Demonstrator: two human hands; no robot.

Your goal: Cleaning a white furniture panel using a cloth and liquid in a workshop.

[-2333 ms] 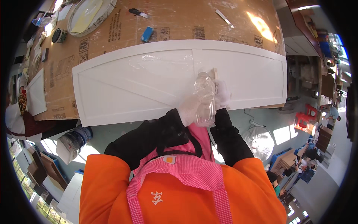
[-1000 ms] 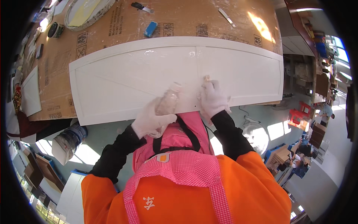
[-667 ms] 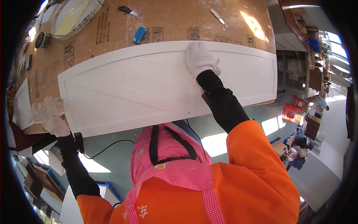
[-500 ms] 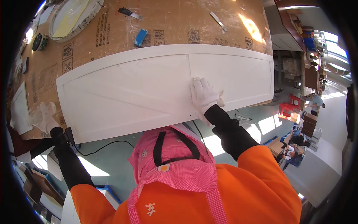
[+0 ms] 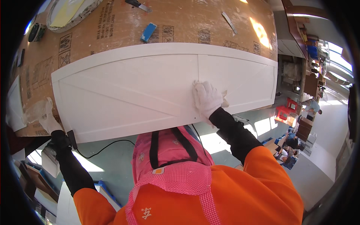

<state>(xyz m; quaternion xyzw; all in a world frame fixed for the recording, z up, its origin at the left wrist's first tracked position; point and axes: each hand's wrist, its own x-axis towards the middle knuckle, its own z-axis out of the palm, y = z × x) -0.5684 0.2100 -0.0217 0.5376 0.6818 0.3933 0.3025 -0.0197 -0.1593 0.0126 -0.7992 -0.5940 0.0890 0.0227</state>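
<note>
A long white door-like panel (image 5: pixel 123 93) with raised framing strips and a slanting strip lies flat before me. My right hand (image 5: pixel 208 98), in a white glove, is closed on an off-white cloth (image 5: pixel 224 99) and presses it to the panel beside the upright strip. Part of the cloth sticks out on both sides of the fingers. My left hand (image 5: pixel 48 119), also gloved in white, lies at the panel's left end over the cardboard, its fingers stretched out and holding nothing I can see. A small black device (image 5: pixel 71 139) sits at the left wrist.
Brown cardboard (image 5: pixel 112 33) covers the table. On it are a blue block (image 5: pixel 149 32), a dark-handled scraper (image 5: pixel 138 5), a metal blade (image 5: pixel 229 23), a round tub (image 5: pixel 71 15) and a dark jar (image 5: pixel 36 32). Red stools (image 5: pixel 287 108) and other people are off right.
My right hand has moved slightly right and down with the cloth. The left hand has shifted slightly, and the whole view has moved a little.
</note>
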